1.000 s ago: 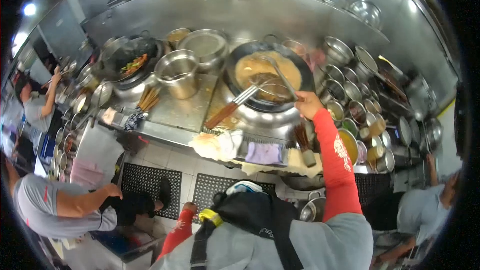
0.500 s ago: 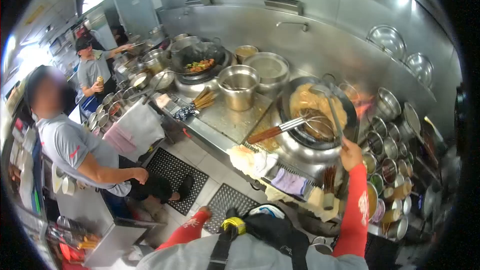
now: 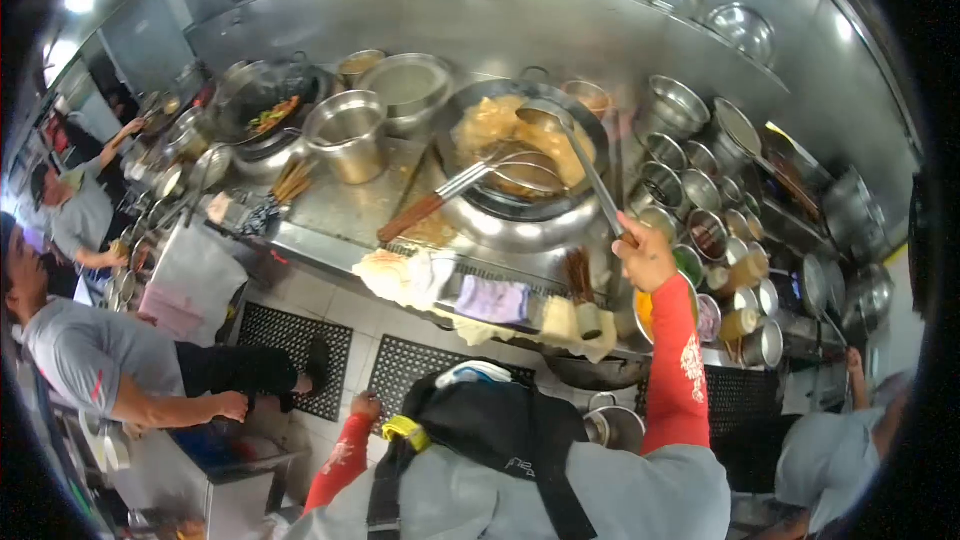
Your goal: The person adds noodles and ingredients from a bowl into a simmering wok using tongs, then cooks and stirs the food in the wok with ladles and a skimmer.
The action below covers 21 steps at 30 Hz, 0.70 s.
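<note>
My right hand, below a red sleeve, is closed round the handle of a long ladle. The ladle's bowl is in the wok, over bubbling brown food. A wire skimmer with a wooden handle rests across the wok's near left side, its mesh in the food; no hand is on it. Low beside my body, my left hand hangs above the black floor mat, away from the cookware. Its fingers look curled, but they are too small to make out.
A steel pot and a second wok with vegetables stand left. Many steel containers fill the right side. Folded cloths and a brush lie along the front edge. Co-workers are at left and far right.
The view has swung right, then back. My right hand has drawn toward the counter's front with the ladle, whose bowl stays in the wok. The food bubbles more.
</note>
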Available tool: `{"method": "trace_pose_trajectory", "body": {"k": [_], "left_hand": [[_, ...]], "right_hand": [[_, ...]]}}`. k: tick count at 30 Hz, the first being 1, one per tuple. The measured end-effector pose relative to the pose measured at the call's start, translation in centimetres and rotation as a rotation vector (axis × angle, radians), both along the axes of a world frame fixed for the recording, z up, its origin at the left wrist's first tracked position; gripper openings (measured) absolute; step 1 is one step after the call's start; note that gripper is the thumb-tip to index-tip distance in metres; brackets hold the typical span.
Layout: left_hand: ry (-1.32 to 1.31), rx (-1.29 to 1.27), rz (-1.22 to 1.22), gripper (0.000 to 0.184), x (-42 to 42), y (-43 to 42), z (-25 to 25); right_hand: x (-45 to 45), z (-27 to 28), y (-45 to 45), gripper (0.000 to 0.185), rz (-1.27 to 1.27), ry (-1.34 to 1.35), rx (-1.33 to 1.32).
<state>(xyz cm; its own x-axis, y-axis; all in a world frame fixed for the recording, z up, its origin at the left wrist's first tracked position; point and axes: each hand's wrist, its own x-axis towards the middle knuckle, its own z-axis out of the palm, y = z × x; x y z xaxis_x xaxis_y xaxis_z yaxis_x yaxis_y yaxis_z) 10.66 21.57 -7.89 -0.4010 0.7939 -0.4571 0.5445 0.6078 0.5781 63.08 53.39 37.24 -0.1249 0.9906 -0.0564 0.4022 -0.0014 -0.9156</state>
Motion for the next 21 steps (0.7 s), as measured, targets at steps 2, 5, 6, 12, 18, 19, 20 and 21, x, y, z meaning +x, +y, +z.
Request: {"method": "trace_pose_trajectory", "body": {"k": [2,5,6,12,18,19,20,21], "left_hand": [[-0.256,0.037,0.193,0.029,3.6,4.2,11.0],[-0.299,0.33,-0.05,0.026,4.9,11.4,18.2],[-0.168,0.458,-0.151,0.026,5.2,14.0,20.0],[0.009,0.913,-0.288,0.026,8.1,23.4,34.7],[0.481,0.879,-0.578,0.047,7.2,29.0,38.3],[0.507,0.808,-0.655,0.056,6.9,30.1,38.1],[0.51,0.78,-0.687,0.058,6.8,30.7,37.4],[0.517,0.76,-0.711,0.06,6.8,31.7,36.9]], "right_hand": [[0.4,2.7,-2.3,0.053,-0.026,-0.005,-0.09],[0.4,1.8,0.1,0.053,-0.086,-0.007,-0.118],[0.3,0.5,1.1,0.053,-0.107,0.014,-0.128],[-2.5,1.3,-4.2,0.054,-0.163,0.151,0.034],[-1.9,-1.4,-4.1,0.058,-0.183,0.238,-0.129],[-2.5,-3.0,-3.0,0.057,-0.211,0.194,-0.041],[-2.5,-4.6,-2.5,0.057,-0.189,0.103,0.046],[-2.5,-5.8,-1.9,0.056,-0.163,0.012,0.144]]}}
